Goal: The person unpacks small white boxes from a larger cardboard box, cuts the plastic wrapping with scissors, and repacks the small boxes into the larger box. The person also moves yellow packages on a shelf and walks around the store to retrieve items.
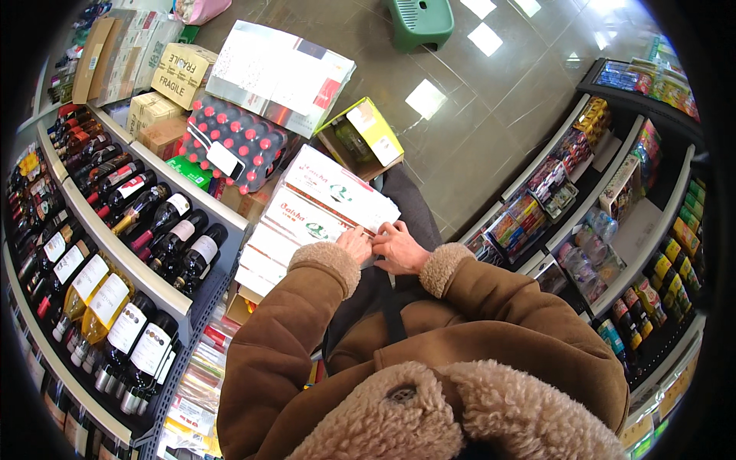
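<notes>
White cartons with red and green print (305, 213), side by side and seemingly under clear film, lie before me. My left hand (355, 244) rests on their near right edge, fingers bent. Close beside it, my right hand (401, 248) has its thumb and fingers pinched together at the same edge, apparently on the clear plastic film (368, 261). The fingertips of both hands nearly meet. What lies under my left fingers is hidden.
Shelves of wine bottles (187, 230) stand at left. Beyond the cartons are a shrink-wrapped bottle pack (253, 141) with a white phone-like device (223, 158), a large white box (276, 75) and an open yellow-green box (374, 132). A green stool (422, 23) stands farther off; snack shelves (618, 213) are at right.
</notes>
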### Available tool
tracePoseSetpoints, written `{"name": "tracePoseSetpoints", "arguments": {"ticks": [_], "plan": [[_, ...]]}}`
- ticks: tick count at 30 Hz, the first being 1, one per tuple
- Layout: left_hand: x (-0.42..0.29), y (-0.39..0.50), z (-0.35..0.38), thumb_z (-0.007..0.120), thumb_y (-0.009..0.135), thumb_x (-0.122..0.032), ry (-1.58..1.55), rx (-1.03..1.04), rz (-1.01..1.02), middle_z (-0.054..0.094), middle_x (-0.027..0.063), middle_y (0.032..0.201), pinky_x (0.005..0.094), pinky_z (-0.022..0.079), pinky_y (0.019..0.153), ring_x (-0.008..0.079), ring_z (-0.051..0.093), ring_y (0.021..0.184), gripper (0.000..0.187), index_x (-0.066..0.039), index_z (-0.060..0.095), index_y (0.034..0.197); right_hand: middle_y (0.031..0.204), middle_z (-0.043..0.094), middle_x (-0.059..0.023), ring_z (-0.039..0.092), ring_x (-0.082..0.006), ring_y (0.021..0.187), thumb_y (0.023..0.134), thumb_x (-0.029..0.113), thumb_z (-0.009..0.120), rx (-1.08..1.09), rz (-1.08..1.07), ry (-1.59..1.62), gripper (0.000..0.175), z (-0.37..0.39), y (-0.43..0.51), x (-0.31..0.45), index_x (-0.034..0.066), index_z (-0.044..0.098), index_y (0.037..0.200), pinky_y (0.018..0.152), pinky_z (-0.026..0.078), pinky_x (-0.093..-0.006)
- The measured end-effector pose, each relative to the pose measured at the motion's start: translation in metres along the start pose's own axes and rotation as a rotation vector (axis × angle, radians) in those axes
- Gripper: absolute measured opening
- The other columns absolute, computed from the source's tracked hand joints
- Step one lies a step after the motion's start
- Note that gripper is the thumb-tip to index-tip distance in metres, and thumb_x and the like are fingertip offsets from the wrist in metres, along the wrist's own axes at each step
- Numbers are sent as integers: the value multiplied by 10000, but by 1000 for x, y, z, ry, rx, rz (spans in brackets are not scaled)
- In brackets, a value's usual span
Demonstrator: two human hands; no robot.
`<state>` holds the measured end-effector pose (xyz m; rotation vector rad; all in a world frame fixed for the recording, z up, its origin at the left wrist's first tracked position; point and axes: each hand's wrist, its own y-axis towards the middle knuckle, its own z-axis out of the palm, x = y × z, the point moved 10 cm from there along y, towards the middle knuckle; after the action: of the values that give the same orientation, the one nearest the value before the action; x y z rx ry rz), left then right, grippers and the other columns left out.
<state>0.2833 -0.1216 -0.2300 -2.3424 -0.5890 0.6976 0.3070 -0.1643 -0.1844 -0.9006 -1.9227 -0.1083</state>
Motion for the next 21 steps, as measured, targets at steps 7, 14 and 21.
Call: {"name": "tracePoseSetpoints", "arguments": {"ticks": [7,14,21], "plan": [[-11,36,36,545,909,-247,-154,406,30,722,60,1065,502,521,845,255,671,1042,266,-137,750,1040,982,607,-143,578,-357,884,739,154,682,-110,-47,130,279,2,-19,-1,77,632,1003,766,484,-469],[-15,13,4,660,694,-265,8,-209,130,658,11,671,392,434,756,190,632,748,115,-175,663,622,1032,626,-126,635,-337,922,862,153,589,-111,-56,263,230,-1,-26,9,101,630,1082,762,538,-431],[-6,-11,-31,700,651,-239,-153,-529,94,645,26,790,410,411,799,215,582,845,132,-137,658,723,1214,547,-121,622,-364,961,877,130,537,118,7,171,363,26,-30,13,131,525,1240,791,534,-440]]}}
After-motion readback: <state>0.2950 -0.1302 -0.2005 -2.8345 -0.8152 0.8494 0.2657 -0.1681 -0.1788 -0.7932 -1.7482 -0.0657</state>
